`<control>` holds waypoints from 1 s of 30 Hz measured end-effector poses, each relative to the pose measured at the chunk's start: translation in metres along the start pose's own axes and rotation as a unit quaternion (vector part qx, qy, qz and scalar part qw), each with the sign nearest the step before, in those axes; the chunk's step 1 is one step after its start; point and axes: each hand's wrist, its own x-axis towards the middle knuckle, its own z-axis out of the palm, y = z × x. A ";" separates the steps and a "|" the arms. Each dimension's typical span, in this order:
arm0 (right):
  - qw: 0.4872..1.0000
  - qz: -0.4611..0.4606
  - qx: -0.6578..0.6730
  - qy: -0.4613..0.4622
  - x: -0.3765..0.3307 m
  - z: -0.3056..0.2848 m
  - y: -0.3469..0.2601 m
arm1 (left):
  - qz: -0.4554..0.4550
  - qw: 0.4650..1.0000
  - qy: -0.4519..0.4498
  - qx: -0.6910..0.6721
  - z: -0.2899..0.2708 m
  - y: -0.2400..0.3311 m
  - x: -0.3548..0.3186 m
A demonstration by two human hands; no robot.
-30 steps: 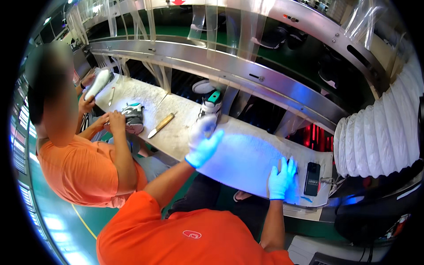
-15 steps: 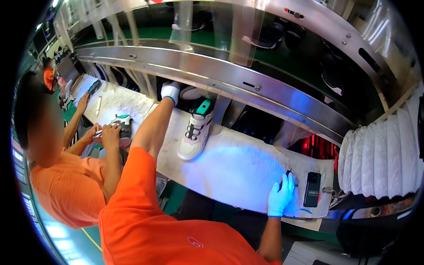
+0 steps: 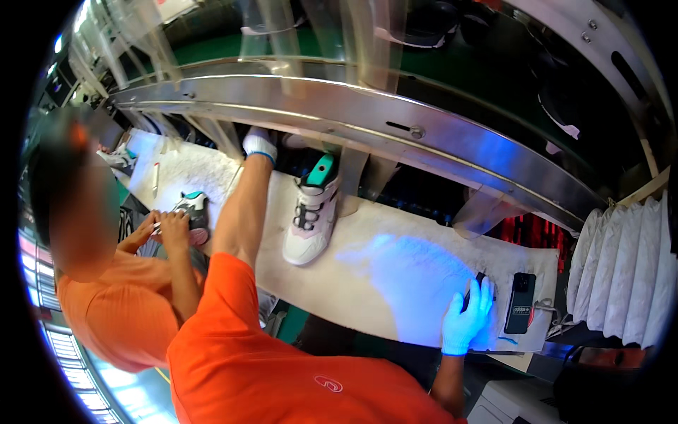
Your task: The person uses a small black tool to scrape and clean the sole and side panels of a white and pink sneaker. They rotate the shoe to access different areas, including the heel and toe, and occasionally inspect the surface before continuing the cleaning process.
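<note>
My left hand (image 3: 260, 143), in a white glove, reaches to the metal rail's lower edge, in among the clear strips. Its fingers are hidden, so any grip there does not show. Right of that forearm stands a white sneaker (image 3: 311, 219) with dark straps and a green piece in its opening, apart from both hands. On the right of the worktop (image 3: 360, 297) rests my gloved right hand (image 3: 466, 319), lit blue. Its fingers curl over a small slim black object (image 3: 466, 295), mostly covered by the hand. Blue light spreads over the worktop beside it.
A black phone (image 3: 520, 304) lies right of my right hand, near a white pleated duct (image 3: 621, 272). A metal rail (image 3: 296, 106) with clear hanging strips runs along the far side. At left, a co-worker (image 3: 134, 304) in orange handles a grey shoe (image 3: 192, 212).
The view has shifted slightly. My left hand is further in among the strips, its fingers less visible. The blue patch has narrowed and drawn toward my right hand, which stays at the black object.
</note>
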 end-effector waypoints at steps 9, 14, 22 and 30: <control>0.991 -0.092 0.012 0.099 -0.003 -0.006 0.002 | -0.442 0.483 0.141 -0.742 -0.176 0.103 -0.220; 0.910 -0.011 0.409 -0.067 -0.071 -0.034 -0.068 | -0.469 0.494 0.094 -0.727 -0.306 0.163 -0.373; 0.655 0.120 0.716 -0.208 -0.110 -0.057 -0.179 | -0.225 0.570 -0.254 -0.748 -0.363 0.211 -0.490; 0.692 0.141 0.638 -0.307 -0.124 -0.137 -0.152 | -0.206 0.489 -0.338 -0.777 -0.361 0.186 -0.415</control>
